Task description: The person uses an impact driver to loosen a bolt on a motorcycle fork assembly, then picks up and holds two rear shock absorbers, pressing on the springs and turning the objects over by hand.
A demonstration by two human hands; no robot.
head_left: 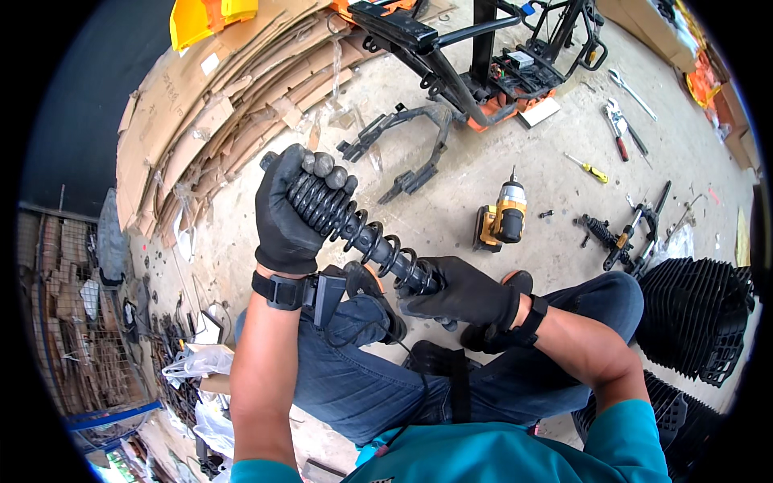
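Observation:
My left hand [286, 213], in a black glove, is wrapped round the upper end of a black coil-spring shock absorber [364, 241], which lies diagonally across the middle of the view. My right hand [471, 296], also gloved, grips the shock's lower end, its fingers partly hidden beneath it. Both hands hold it above my bent legs in blue jeans [362, 374]. Just beyond my right hand a yellow and black cordless drill [509, 217] sits on the concrete floor [580, 249]. A black curved metal bracket [435, 149] lies on the floor above the shock.
A black vehicle frame [419, 36] stands at the back, with stacked cardboard [185, 121] to its left. Wrenches [632, 94], a screwdriver [590, 169] and a metal assembly [624, 240] lie at the right. Black ribbed parts [688, 314] are beside my right knee, a mesh cage [64, 306] far left.

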